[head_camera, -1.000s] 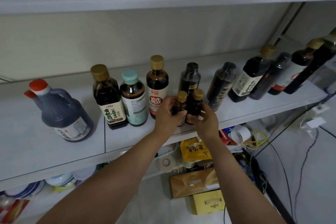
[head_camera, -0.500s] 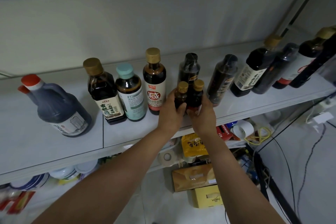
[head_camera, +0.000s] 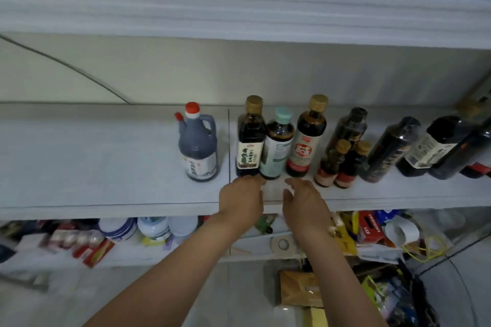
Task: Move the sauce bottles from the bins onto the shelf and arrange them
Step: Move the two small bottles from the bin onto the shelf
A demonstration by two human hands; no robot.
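Note:
A row of dark sauce bottles stands on the white shelf [head_camera: 106, 167]. From the left: a jug with a red cap [head_camera: 198, 146], a gold-capped bottle [head_camera: 249, 141], a teal-capped bottle [head_camera: 277, 148], another gold-capped bottle with a red label [head_camera: 308, 141]. Two small gold-capped bottles [head_camera: 341, 164] stand side by side in front of a black-wrapped bottle [head_camera: 350, 127]. My left hand [head_camera: 241, 199] and my right hand [head_camera: 305, 202] hover empty at the shelf's front edge, just below the teal-capped bottle, fingers loosely apart.
More dark bottles [head_camera: 430, 146] lean along the right end of the shelf. An upper shelf [head_camera: 239, 8] overhangs. The lower shelf holds bowls [head_camera: 119, 228], packets, a tape roll [head_camera: 283, 244] and a red box [head_camera: 370, 225]. Boxes and cables lie on the floor.
Both hands let go of the two small bottles, which now stand on the shelf, and drew back leftward to the shelf edge. The camera view swung to the left and up.

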